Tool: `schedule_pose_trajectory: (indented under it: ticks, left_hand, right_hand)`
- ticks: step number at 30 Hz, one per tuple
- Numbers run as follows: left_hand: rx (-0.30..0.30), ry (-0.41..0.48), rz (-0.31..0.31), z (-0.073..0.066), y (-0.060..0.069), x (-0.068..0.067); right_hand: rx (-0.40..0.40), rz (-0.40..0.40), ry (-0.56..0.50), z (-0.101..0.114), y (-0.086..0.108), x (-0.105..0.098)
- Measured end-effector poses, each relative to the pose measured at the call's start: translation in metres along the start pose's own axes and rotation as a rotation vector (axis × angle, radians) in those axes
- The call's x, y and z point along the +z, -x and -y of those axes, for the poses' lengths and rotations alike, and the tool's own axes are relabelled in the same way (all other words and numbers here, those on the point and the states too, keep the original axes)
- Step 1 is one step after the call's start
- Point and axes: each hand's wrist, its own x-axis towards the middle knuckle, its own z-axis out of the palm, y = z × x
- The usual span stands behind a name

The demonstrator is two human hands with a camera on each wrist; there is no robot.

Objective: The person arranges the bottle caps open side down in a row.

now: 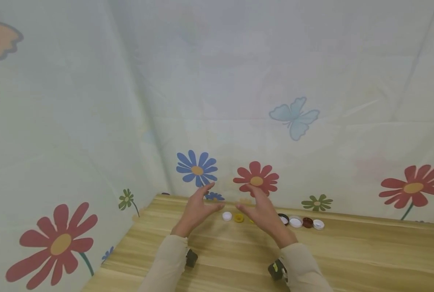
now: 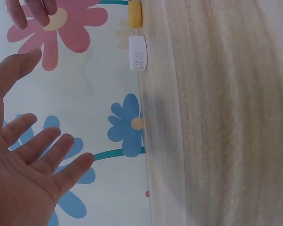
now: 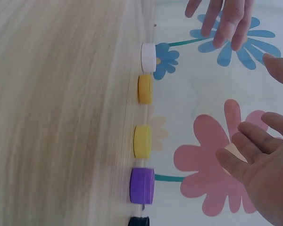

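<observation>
My left hand (image 1: pixel 198 209) hovers above the table with fingers spread and nothing held. Facing it, my right hand (image 1: pixel 260 211) is raised too, its fingers extended and empty. Below them a row of bottle caps lies on the wood: a white cap (image 1: pixel 227 216), an orange-yellow cap (image 1: pixel 239 218) and a yellow cap (image 3: pixel 142 141). A purple cap (image 3: pixel 142 186) shows in the right wrist view but is hidden behind my right hand in the head view. Neither hand touches a cap.
The row continues rightward with a black-rimmed cap (image 1: pixel 283 219), a larger white cap (image 1: pixel 295 221), a dark red cap (image 1: pixel 307 222) and a small white cap (image 1: pixel 319 224). A flowered cloth (image 1: pixel 217 101) hangs behind the wooden table (image 1: pixel 366 251) and along its left side.
</observation>
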Motion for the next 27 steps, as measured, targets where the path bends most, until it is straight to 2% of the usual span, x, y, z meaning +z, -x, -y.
schedule_pose_trajectory:
  ticks: [6,13,27]
  left_hand:
    - [0.01,0.048,-0.002,0.003,0.001,0.001]
    - [0.007,0.065,0.012,0.008,0.001,0.005]
    - [0.013,0.109,0.052,0.015,0.002,0.012]
  right_hand:
    - [0.036,0.011,-0.038,0.001,-0.003,0.008]
    - [0.057,0.041,-0.004,0.001,-0.002,0.012]
    - [0.032,0.064,-0.022,-0.011,-0.007,0.019]
